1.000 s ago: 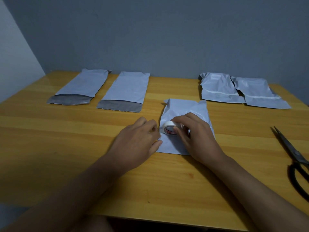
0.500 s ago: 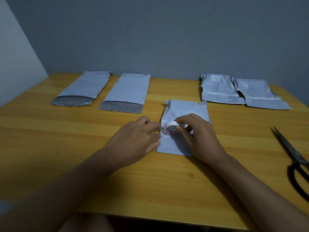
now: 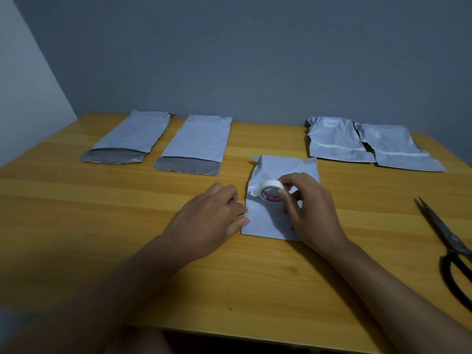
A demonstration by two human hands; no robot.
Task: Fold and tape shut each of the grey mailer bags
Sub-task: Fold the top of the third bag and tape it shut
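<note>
The right hand (image 3: 310, 213) pinched a roll of white tape (image 3: 271, 192) between thumb and fingers, holding it on edge above the folded grey mailer bag (image 3: 274, 218) at the middle of the wooden table (image 3: 102, 213). A short loose end of tape stuck out from the roll's left side, and red print showed on the inside of its core. The left hand (image 3: 212, 221) lay palm down with its fingers loosely curled and gripping nothing, its fingertips touching the left edge of that bag. The bag lay flat, its far end crumpled and its near edge straight. Behind it to the left, two unfolded mailer bags lay side by side and apart from each other, the far-left bag (image 3: 130, 136) and the second bag (image 3: 198, 144), each with its darker open flap turned toward the person. Behind to the right lay two folded mailer bags, one (image 3: 334, 139) just beside the other (image 3: 393, 146), their edges touching or overlapping, each crossed by a pale strip. A pair of black-handled scissors (image 3: 445, 236) rested near the right edge of the table, well apart from the hands, blades pointing away from the person. A grey wall (image 3: 255, 60) stood behind the table.
</note>
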